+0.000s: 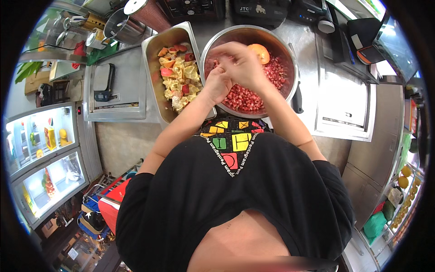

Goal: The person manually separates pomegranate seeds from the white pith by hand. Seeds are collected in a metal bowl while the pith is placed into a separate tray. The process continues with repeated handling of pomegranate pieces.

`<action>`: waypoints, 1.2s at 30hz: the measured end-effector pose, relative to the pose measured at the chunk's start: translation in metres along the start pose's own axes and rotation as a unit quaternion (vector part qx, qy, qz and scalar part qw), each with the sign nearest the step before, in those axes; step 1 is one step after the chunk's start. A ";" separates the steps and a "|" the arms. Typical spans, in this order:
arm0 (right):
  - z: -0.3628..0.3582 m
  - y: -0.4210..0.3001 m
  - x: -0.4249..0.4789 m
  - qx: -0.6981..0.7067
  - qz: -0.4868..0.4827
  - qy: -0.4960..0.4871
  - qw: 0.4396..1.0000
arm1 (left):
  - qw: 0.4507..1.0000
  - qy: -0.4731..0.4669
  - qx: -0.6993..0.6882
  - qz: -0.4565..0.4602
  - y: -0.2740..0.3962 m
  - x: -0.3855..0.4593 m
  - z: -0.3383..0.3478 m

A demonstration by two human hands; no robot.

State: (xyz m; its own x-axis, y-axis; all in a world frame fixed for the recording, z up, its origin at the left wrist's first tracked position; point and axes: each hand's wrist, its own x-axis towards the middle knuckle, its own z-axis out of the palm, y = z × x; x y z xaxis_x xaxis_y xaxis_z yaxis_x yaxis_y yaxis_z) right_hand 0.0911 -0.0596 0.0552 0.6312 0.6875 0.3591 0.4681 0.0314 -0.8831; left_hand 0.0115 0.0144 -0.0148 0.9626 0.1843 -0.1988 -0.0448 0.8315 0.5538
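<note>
A steel mixing bowl stands in front of me, its bottom covered with red pomegranate arils. At its far side lies an orange-skinned pomegranate piece. Over the bowl's left half, my left hand meets my right hand. My right hand is blurred and overlaps the left one; whether anything is between their fingers is hidden. Left of the bowl, a deep steel pan holds pomegranate peel and pale yellow membrane.
A black-handled knife lies on the steel counter right of the bowl. Behind the bowl stand black machines. A digital scale sits at the left, near a steel pot. A lit display fridge is further left.
</note>
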 end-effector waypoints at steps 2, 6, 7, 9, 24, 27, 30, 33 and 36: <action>-0.034 0.018 -0.009 0.063 0.122 0.075 0.988 | 0.998 -0.035 0.008 -0.050 0.006 0.001 -0.004; -0.060 0.035 -0.037 0.102 0.260 0.035 0.960 | 0.998 -0.016 0.039 -0.049 0.007 0.001 0.001; -0.059 0.030 -0.042 0.124 0.269 0.011 0.955 | 0.997 -0.003 0.056 -0.050 0.006 0.001 0.003; -0.052 0.029 -0.049 0.169 0.295 -0.007 0.941 | 0.994 0.024 0.092 -0.050 0.004 0.000 0.006; -0.058 0.034 -0.057 0.243 0.319 -0.030 0.916 | 0.954 0.004 0.291 0.072 -0.005 -0.004 0.011; -0.057 0.029 -0.055 0.157 0.310 -0.013 0.938 | 0.893 0.038 0.423 0.149 -0.011 -0.007 0.013; -0.048 0.031 -0.056 0.060 0.229 0.000 0.972 | 0.835 0.059 0.508 0.202 -0.012 -0.009 0.015; -0.045 0.030 -0.058 0.097 0.248 0.007 0.964 | 0.804 0.064 0.546 0.226 -0.011 -0.011 0.017; -0.045 0.040 -0.061 0.138 0.266 0.007 0.954 | 0.813 0.075 0.531 0.226 -0.013 -0.009 0.012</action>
State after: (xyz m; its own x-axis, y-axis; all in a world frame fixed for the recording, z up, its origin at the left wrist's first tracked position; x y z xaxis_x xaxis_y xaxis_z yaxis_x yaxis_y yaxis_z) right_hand 0.0990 -0.1326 0.0112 0.7428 0.6502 -0.1594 -0.0995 -0.1282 -0.9867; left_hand 0.0064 -0.0050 -0.0104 0.8647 0.4736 0.1673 -0.0530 -0.2453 0.9680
